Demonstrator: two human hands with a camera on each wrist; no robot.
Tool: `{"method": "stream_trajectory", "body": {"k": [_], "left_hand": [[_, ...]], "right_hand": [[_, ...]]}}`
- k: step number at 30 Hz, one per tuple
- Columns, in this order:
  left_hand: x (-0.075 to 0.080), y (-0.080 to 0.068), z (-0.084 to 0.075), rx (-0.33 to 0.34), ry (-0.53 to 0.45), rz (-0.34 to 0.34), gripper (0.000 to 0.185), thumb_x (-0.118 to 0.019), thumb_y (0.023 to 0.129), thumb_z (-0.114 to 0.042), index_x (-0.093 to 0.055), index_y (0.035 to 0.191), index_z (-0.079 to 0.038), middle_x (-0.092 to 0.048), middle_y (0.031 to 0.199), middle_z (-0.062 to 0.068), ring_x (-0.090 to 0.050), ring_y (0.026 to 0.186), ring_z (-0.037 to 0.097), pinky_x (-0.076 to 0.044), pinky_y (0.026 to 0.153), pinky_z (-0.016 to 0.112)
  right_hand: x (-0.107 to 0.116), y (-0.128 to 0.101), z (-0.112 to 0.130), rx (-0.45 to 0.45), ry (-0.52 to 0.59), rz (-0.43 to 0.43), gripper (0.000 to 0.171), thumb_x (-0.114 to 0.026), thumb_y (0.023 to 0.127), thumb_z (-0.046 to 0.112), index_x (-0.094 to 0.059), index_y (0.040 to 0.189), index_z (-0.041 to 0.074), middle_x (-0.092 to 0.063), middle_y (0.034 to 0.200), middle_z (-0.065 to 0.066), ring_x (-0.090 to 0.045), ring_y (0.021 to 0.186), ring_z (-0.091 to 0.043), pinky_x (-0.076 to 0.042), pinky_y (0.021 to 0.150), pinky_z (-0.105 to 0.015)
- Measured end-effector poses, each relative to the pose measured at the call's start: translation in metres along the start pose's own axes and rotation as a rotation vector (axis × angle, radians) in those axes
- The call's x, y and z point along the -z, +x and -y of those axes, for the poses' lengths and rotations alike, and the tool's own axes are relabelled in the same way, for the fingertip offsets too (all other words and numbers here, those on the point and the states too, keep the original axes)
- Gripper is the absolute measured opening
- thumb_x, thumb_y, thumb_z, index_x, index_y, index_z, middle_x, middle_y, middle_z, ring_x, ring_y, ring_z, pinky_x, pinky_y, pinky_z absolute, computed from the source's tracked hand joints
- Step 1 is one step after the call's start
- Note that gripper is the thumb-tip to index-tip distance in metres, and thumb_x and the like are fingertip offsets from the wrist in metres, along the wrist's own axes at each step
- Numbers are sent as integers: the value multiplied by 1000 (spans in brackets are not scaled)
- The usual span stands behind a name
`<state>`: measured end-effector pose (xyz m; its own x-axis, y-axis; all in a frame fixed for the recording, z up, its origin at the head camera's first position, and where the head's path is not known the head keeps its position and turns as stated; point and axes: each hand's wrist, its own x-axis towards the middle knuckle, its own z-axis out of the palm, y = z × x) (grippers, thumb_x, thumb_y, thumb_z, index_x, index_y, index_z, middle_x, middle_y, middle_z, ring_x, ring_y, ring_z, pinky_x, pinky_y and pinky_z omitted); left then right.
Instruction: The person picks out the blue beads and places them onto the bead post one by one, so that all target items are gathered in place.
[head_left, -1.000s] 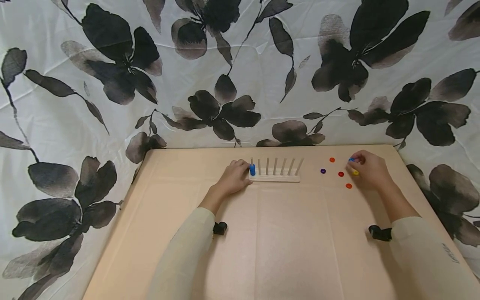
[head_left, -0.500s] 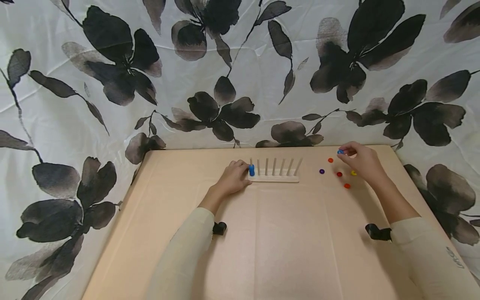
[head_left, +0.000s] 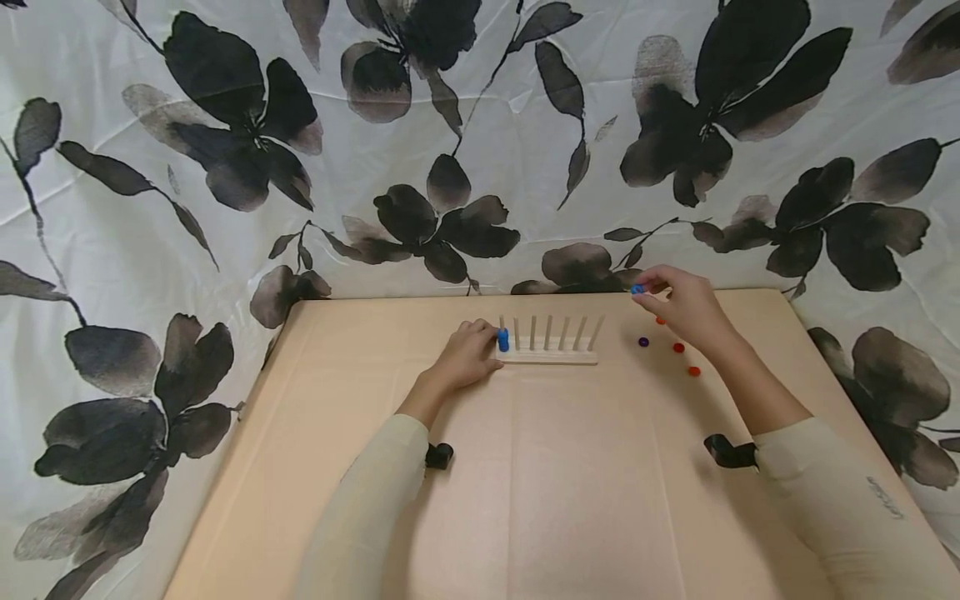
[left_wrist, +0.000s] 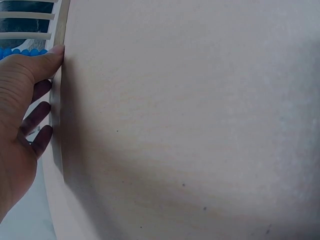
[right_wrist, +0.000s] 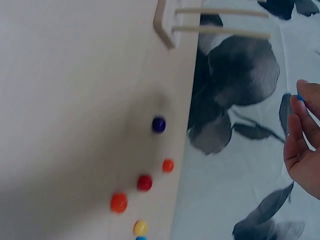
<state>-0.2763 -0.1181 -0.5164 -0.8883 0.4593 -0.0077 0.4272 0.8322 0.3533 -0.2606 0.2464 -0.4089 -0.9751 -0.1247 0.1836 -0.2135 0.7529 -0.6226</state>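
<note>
A pale wooden peg rack [head_left: 551,357] with several upright pegs stands at the far middle of the tan table [head_left: 525,483]. A stack of blue beads [head_left: 503,339] sits on its leftmost peg. My left hand [head_left: 471,352] holds the rack's left end, thumb [left_wrist: 50,56] and curled fingers against the base [left_wrist: 56,135]. My right hand [head_left: 678,305] is raised right of the rack and pinches a blue bead [head_left: 638,289] between thumb and fingertips, seen at the right wrist view's edge as a blue bead [right_wrist: 300,97].
Loose beads lie right of the rack: purple [head_left: 643,342], red [head_left: 678,347], orange-red [head_left: 693,371], plus a yellow one [right_wrist: 140,228] in the right wrist view. A flower-print cloth [head_left: 480,142] hangs behind the table. The table's far edge is close behind the beads.
My right hand lifted the blue bead off the table and carried it up and left toward the rack. My left hand and the rack stayed put.
</note>
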Motion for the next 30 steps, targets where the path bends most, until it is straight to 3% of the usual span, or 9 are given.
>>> {"method": "stream_trajectory", "body": {"k": [6,14,22,30], "left_hand": [[1,1,0,8,0,-2,60,-71,85,-42,-54,135,-14,-53,131,0,-46,120,22,-40,103,41],[0,3,-1,13,-6,0,60,-71,86,-41,-53,136,-13,-53,131,0,-45,120,22,-40,103,41],[2,4,-2,16,-14,1,60,-71,85,-41,-54,135,-13,-54,131,0,-45,120,23,-40,103,42],[1,4,-2,16,-7,1,58,-71,85,-42,-55,133,-14,-54,128,-1,-46,118,22,-41,101,42]], "right_hand": [[-15,11,21,45,28,31,24,-70,89,24,-67,109,12,-70,104,-9,-63,101,-25,-49,87,-48],[-37,27,49,123,60,79,19,-71,88,21,-69,106,14,-69,98,-3,-63,92,-18,-52,78,-38],[-70,32,72,222,20,146,18,-71,88,23,-70,103,14,-70,96,0,-62,93,-18,-50,82,-37],[-93,37,88,223,60,182,17,-72,87,24,-71,102,15,-70,96,0,-63,93,-17,-52,82,-37]]}}
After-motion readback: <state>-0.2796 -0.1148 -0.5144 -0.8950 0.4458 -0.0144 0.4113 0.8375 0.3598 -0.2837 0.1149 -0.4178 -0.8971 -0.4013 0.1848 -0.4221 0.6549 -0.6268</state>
